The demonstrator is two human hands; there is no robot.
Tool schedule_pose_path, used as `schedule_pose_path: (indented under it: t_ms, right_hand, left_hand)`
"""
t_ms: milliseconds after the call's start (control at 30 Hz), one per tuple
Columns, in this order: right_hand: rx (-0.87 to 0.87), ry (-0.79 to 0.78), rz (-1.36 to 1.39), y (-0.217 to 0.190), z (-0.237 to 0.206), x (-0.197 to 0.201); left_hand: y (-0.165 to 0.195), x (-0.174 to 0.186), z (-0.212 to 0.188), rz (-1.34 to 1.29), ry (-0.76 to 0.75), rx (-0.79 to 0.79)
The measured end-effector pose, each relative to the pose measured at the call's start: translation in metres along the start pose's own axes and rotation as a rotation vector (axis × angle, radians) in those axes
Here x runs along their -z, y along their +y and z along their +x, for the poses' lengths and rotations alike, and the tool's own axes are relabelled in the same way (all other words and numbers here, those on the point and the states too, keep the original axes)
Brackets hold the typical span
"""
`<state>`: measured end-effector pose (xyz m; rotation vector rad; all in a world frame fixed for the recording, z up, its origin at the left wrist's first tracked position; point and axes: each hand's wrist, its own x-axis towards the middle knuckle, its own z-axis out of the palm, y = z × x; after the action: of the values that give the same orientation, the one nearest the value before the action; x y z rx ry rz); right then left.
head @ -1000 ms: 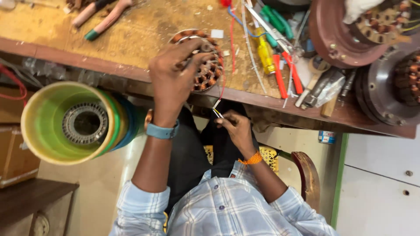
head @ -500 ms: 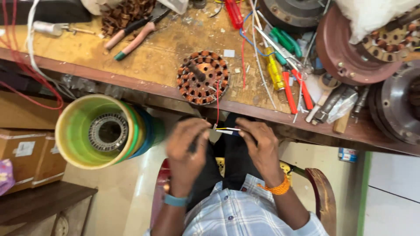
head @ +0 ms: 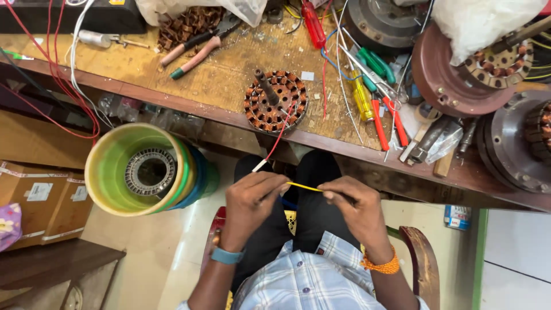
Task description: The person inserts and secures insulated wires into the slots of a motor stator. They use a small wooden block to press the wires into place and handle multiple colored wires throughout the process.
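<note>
A worn wooden table [head: 229, 80] spans the top. Below lies a pale glossy tiled floor [head: 172, 252], with brown cardboard boxes [head: 40, 195] on a dark wooden shelf [head: 51, 264] at left.

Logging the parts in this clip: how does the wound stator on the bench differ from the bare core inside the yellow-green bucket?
The wound stator carries copper-coloured coils around its ring; the bare core shows only grey metal slots. The wound stator has a shaft sticking up and a red wire trailing off it; the bare core has an open centre. One sits on the workbench, the other in the bucket. Both are round and slotted.
</note>
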<state>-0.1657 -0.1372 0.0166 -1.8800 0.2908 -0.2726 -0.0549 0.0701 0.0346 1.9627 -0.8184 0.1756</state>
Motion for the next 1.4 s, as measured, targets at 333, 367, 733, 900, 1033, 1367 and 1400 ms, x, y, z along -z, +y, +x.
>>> schedule_pose_path:
  t_ms: [333,367,733,900,1033,1367,1400]
  right_hand:
    - [-0.027,-0.032,0.002,-0.006,0.015,-0.019]
    - [0.001,-0.016,0.052,-0.006,0.014,-0.017]
    - [0.138,0.048,0.395,-0.026,0.016,-0.01]
    - [0.137,0.058,0.372,-0.038,0.013,-0.024]
    - [0.192,0.172,0.446,-0.027,0.007,-0.02]
    - [0.11,0.15,0.17,-0.011,0.041,-0.027]
    - [0.11,0.155,0.163,-0.011,0.042,-0.029]
  left_hand:
    - [0.026,0.001,0.009,0.142,-0.29,-0.046]
    - [0.026,-0.001,0.011,0.174,-0.305,-0.061]
    - [0.054,0.02,0.033,-0.026,-0.027,-0.197]
    - [0.046,0.025,0.025,0.159,-0.173,-0.225]
    - [0.021,0.054,0.036,0.286,0.252,-0.169]
    - [-0.006,0.065,0.061,-0.127,0.228,-0.015]
    - [-0.013,0.064,0.062,-0.221,0.191,0.014]
